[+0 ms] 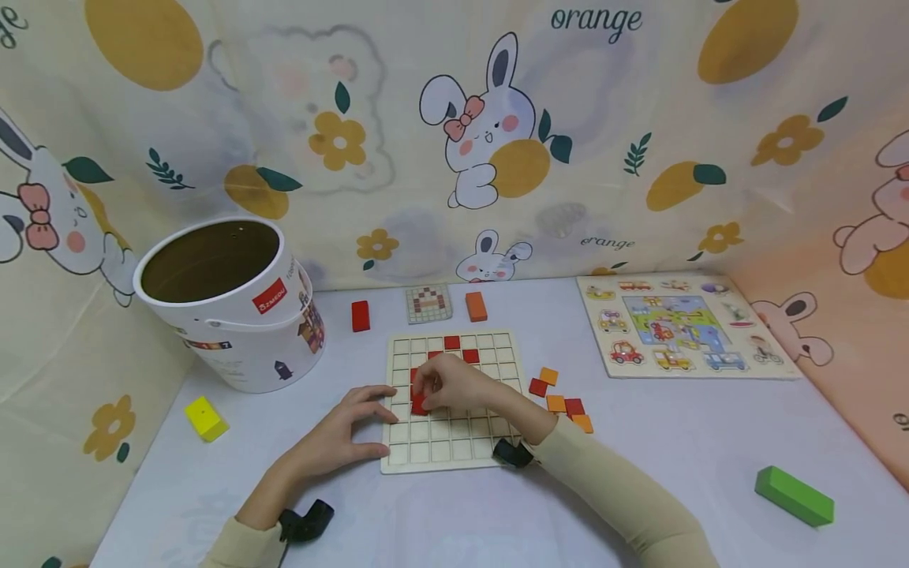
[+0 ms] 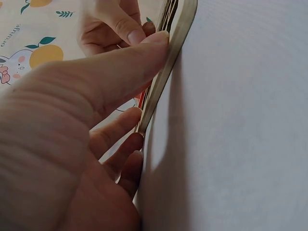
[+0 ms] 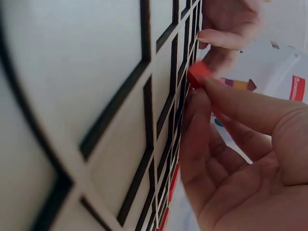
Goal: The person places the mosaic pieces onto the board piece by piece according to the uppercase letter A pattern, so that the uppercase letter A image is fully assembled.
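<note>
Standing at the far left of the white table (image 1: 696, 442), a yellow block (image 1: 206, 418) lies near a tilted white bucket (image 1: 234, 308) whose open mouth faces up and toward the camera. Next comes the left hand (image 1: 348, 434), resting flat with straight, spread fingers (image 2: 139, 45) that press against the left edge of the wooden grid board (image 1: 454, 461); it grips nothing. On the board, the right hand (image 1: 458, 386) pinches a small red square tile (image 3: 199, 73) between thumb and fingertips, holding it at the board's left-middle cells, touching or just above the surface; the right wrist view shows the tile at the fingertips right beside the grid lines. A few red tiles (image 1: 452, 342) already sit in cells near the board's far edge. Behind the board, from left to right, lie a red block (image 1: 360, 315), a small pattern card (image 1: 429, 303) and an orange block (image 1: 476, 306). Just right of the board, a loose cluster of red and orange tiles (image 1: 561, 398) lies beside the right forearm. Farther right lies a vehicle puzzle board (image 1: 682, 325), and at the near right, well apart from everything else, a green block (image 1: 793, 495).
</note>
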Available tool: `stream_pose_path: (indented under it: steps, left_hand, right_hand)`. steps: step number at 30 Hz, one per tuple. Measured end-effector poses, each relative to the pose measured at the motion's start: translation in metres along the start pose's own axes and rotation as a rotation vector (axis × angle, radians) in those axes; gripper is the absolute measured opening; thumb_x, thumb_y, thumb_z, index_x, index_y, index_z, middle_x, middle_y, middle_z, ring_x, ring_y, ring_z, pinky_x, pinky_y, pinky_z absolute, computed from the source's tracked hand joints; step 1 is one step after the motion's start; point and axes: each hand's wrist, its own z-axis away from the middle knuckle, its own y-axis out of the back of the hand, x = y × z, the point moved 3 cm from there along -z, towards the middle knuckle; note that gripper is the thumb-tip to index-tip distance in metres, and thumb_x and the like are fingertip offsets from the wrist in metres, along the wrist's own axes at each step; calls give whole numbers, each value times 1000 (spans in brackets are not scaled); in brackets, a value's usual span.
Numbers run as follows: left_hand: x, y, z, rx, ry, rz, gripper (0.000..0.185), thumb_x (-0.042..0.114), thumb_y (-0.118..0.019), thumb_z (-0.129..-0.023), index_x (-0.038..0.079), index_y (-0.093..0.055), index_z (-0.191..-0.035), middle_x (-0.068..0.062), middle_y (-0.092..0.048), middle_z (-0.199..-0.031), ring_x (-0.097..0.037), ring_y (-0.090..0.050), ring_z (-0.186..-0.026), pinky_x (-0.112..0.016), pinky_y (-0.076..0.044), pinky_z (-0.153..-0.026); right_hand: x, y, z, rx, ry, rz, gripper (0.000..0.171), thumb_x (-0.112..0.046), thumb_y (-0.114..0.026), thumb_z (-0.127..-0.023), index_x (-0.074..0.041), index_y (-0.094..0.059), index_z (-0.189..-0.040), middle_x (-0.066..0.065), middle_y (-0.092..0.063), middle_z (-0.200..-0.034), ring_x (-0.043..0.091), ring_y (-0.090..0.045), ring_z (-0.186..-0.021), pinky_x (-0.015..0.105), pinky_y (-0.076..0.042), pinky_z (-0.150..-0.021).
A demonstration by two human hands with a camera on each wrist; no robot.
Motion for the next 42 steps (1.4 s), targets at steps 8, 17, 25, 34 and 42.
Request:
stream_pose_path:
  steps: [8, 17, 25, 34, 42]
  left_hand:
    - [1, 0, 0, -2, 7, -4, 33, 28, -84, -79, 25, -69, -108, -4, -44, -151, -36, -29, -144, -64, -27, -112]
    - [0, 0, -1, -1, 30, -3, 33, 28, -84, -79, 27, -69, -108, -3, -43, -151, -35, -28, -145, -63, -25, -113]
    - [-1, 0, 0, -8, 35, 4, 32, 30, -84, -80, 27, -70, -108, -4, -43, -151, -36, -28, -144, -65, -27, -111]
    - [-2, 0, 0, -13, 28, 6, 32, 31, -84, -80, 27, -69, -109, -3, -43, -151, -36, -28, -145, -66, -27, -111]
    - [-1, -1, 0, -2, 27, 5, 32, 30, -84, -79, 27, -70, -108, -3, -43, -151, -35, -28, -144, -65, -27, -112]
  right_hand:
    - [-4, 3, 7, 22, -18, 98, 8, -2, -76, -85, -8, -72, -90, -4, -61, -75, 12, -54, -72, 24, -46, -65]
    - [7, 32, 34, 68, 17, 92, 11, -6, -71, -90, -4, -72, -101, 0, -65, -85, 17, -59, -77, 29, -51, -67]
    - [-4, 5, 64, -182, 95, 467, 74, -51, -62, -94, -17, -37, -154, 2, -24, -164, 30, -9, -152, 64, -12, -116]
    - [-11, -23, 74, -270, 59, 579, 82, -69, -51, -91, -27, -26, -158, -9, -10, -166, 29, 4, -153, 68, -2, -115]
    - [-2, -1, 86, -156, 36, 431, 71, -54, -56, -97, -19, -35, -156, -3, -15, -166, 28, 0, -153, 65, -3, -117]
